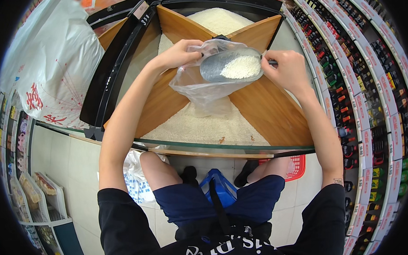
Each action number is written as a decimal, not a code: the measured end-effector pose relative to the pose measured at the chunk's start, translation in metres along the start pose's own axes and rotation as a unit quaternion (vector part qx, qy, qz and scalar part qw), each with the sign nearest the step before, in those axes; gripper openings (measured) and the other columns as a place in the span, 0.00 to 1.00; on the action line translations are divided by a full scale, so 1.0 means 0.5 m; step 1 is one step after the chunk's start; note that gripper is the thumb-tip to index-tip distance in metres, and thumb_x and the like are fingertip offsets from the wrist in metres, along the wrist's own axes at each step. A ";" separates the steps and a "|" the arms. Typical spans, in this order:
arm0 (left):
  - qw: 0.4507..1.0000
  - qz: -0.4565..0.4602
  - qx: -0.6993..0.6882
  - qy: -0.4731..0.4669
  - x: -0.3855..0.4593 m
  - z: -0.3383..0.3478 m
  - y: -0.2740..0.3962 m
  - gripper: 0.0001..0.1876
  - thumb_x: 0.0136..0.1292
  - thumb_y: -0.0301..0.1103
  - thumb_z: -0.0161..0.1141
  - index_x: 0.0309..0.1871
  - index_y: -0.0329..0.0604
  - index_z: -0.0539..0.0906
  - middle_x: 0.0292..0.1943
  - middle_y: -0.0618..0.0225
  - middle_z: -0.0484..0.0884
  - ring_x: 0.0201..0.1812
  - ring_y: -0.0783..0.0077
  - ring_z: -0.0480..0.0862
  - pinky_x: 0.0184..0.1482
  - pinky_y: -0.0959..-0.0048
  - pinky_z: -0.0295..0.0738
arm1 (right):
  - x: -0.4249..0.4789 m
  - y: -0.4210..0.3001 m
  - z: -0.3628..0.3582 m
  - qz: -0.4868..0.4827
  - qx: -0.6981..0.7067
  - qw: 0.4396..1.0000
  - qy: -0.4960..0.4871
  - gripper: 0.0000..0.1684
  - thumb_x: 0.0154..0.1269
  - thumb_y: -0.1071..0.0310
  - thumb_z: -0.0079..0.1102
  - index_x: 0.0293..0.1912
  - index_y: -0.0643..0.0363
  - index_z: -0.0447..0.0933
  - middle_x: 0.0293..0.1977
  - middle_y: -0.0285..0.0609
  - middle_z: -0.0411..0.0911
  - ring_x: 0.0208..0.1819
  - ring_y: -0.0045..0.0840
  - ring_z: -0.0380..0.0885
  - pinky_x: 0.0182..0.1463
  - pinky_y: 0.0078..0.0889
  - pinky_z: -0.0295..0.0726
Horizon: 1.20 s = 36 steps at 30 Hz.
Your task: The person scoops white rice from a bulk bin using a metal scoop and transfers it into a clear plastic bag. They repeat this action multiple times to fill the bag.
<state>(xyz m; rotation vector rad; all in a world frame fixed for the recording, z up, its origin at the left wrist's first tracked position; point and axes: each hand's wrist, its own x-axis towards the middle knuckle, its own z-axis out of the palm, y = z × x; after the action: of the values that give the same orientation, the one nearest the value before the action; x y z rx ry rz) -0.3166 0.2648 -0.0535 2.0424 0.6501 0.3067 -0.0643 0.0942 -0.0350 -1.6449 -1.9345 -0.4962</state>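
Observation:
My left hand [183,54] grips the upper left rim of a clear plastic bag [202,93], which hangs over the wooden dividers and the bin of rice. At its right, my right hand [285,69] is closed around the dark handle of a metal scoop [210,67]. White rice [244,67] lies heaped in the scoop's end near the handle. The scoop is level with the bag's mouth and overlaps it; how far it reaches inside is hard to tell. Below the bag, loose rice [190,128] fills the near compartment.
Wooden dividers [271,107] cross between the compartments, with more rice [220,20] behind. A glass edge [225,147] runs along the front. A large white sack [57,58] stands left, bottle shelves [357,120] line the right. A red basket [299,167] is on the floor.

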 end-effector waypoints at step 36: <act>0.998 0.042 -0.036 -0.003 0.002 -0.002 -0.018 0.16 0.61 0.30 0.51 0.52 0.43 0.79 0.24 0.78 0.72 0.22 0.87 0.66 0.24 0.83 0.60 | -0.080 -0.129 0.077 -0.239 0.008 0.933 -0.269 0.14 0.56 0.58 0.65 0.27 0.59 0.77 0.23 0.41 0.79 0.27 0.33 0.81 0.29 0.36 0.78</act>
<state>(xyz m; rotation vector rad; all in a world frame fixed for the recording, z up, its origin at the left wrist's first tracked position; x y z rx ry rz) -0.3190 0.2697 -0.0604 2.0045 0.5425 0.3674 -0.1299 0.0743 -0.0857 -1.3815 -2.7635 -0.2094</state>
